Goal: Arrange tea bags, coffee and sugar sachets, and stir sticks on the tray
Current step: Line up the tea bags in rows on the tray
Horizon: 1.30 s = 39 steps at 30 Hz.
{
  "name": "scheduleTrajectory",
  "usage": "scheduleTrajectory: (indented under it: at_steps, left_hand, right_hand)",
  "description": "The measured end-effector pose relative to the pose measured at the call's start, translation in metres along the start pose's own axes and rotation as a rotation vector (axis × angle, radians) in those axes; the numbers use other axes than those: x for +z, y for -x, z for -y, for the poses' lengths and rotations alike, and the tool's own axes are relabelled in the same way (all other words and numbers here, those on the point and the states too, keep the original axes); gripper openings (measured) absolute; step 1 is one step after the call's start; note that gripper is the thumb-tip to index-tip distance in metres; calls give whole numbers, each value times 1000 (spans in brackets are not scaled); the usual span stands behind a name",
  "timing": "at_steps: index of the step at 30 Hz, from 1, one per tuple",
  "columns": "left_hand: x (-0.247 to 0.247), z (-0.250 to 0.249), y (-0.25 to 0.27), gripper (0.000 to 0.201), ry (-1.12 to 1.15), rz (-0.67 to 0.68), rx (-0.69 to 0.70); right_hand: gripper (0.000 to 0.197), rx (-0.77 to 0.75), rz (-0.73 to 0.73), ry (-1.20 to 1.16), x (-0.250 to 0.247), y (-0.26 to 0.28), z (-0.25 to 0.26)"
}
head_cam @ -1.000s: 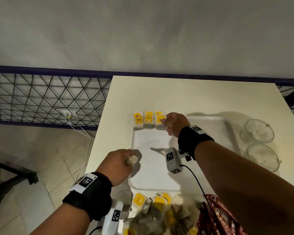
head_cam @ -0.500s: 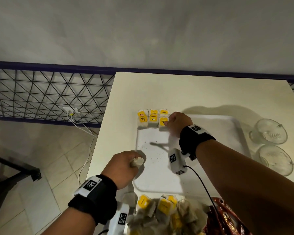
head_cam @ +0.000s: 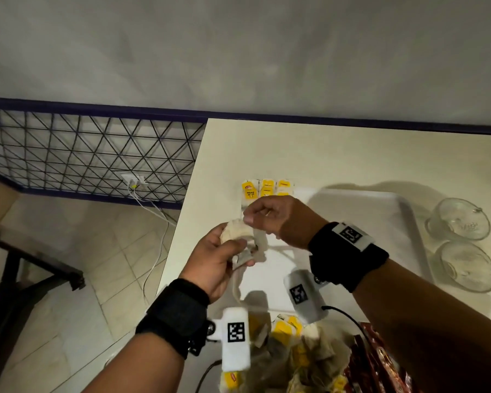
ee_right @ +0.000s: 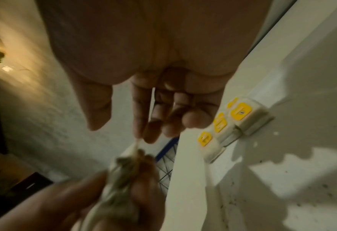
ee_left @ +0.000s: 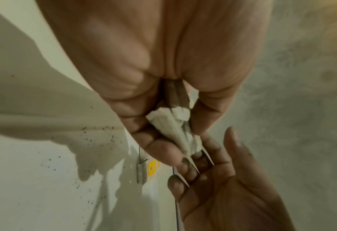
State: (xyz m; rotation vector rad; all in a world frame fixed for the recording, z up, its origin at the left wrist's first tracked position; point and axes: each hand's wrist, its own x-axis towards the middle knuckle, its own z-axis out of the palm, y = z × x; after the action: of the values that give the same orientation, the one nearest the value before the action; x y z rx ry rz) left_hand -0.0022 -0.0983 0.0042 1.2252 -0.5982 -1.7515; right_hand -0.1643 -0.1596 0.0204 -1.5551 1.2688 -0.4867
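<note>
My left hand [head_cam: 233, 251] grips a small bunch of pale tea bags [head_cam: 240, 235] above the left part of the white tray [head_cam: 380, 219]. My right hand [head_cam: 254, 219] meets it from the right and pinches the top tea bag's edge with curled fingers. In the left wrist view the bunch [ee_left: 171, 125] sticks out of my left fist, and the right hand's fingertips [ee_left: 201, 162] touch its end. A row of yellow-tagged tea bags [head_cam: 267, 188] [ee_right: 222, 123] lies at the tray's far left corner.
A loose pile of yellow-tagged tea bags [head_cam: 289, 336] lies on the cream table [head_cam: 323, 154] near me. Red sachet packets [head_cam: 374, 364] sit to its right. Two glass cups [head_cam: 459, 219] [head_cam: 465, 268] stand right of the tray. The table's left edge drops to a tiled floor.
My right hand has left the row of tea bags at the tray's far corner and come back to my left hand. My left hand has lifted its bunch to meet it.
</note>
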Motion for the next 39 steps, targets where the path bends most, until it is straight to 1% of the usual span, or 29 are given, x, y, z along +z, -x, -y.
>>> scheduleTrajectory:
  at_steps: [1, 2, 4, 5, 7, 9, 10, 12, 14, 16, 18, 19, 21, 23, 24, 25, 27, 29, 31, 32, 33, 34, 35, 36, 38, 39]
  left_hand:
    - [2, 0, 1, 29, 6, 6, 8]
    - [4, 0, 2, 29, 10, 10, 20]
    - [8, 1, 4, 30, 24, 13, 39]
    - [10, 1, 5, 31, 30, 11, 44]
    - [14, 3, 8, 29, 58, 8, 36]
    - [18, 5, 11, 20, 121, 7, 20]
    - [20, 5, 13, 19, 157, 2, 15]
    - [22, 9, 14, 17, 176, -56, -4]
    - [19, 13, 12, 12, 106, -174, 5]
    - [13, 12, 12, 14, 21, -279, 89]
    - [9, 5, 15, 13, -152, -309, 229]
    - [9, 1, 16, 12, -271, -295, 287]
    - [15, -6, 18, 12, -498, -236, 351]
    - [26, -8, 20, 19, -686, -198, 372]
    - [31, -8, 20, 22, -739, -213, 382]
    - [34, -7, 20, 22, -757, -232, 398]
    - [36, -8, 18, 11, -759, -254, 417]
    - [34, -10, 17, 2, -748, -224, 385]
    - [31, -14, 16, 10, -692, -169, 330]
    - [30, -17, 16, 15, -666, -141, 311]
    - [29, -20, 17, 17, -654, -110, 303]
    - [29, -22, 16, 17, -652, -86, 301]
    - [27, -24, 14, 15, -659, -74, 298]
    - [26, -24, 11, 14, -678, -70, 295]
    - [21, -23, 6, 12, -738, -69, 278]
    - [18, -21, 3, 12, -757, -73, 261]
  right_hand:
    - [12, -2, 17, 14, 3, 4, 1]
    - [15, -7, -2, 42, 6, 6, 0]
    - [16, -10, -83, 72, 8, 8, -3]
    - [14, -22, -114, 54, 7, 11, -3]
    - [9, -71, -131, -3, 5, 15, -3]
    - [14, -106, -130, -46, 4, 19, -2]
    - [16, -110, -124, -82, 3, 21, 0]
    - [15, -106, -118, -164, -1, 26, 3]
    - [16, -112, -143, -198, -5, 30, 4]
    - [18, -139, -154, -175, -11, 34, 3]
    - [20, -160, -151, -111, -17, 38, 1]
    - [22, -163, -154, -69, -18, 39, 1]
    - [21, -149, -182, -36, -18, 38, 0]
    - [17, -121, -208, -103, -14, 37, 2]
    - [16, -116, -205, -147, -11, 37, 3]
    - [17, -117, -196, -175, -8, 37, 5]
    - [16, -137, -146, -150, -8, 41, 9]
    - [11, -160, -109, -125, -10, 45, 13]
    - [8, -173, -164, -214, -13, 44, 11]
    - [15, -166, -197, -282, -15, 43, 9]
    - [21, -155, -195, -338, -16, 42, 7]
    - [21, -147, -157, -355, -16, 41, 6]
    - [16, -150, -115, -313, -15, 41, 6]
    - [15, -154, -90, -234, -13, 40, 5]
    - [25, -128, -92, -93, -12, 33, -1]
    - [25, -102, -109, -66, -12, 29, -6]
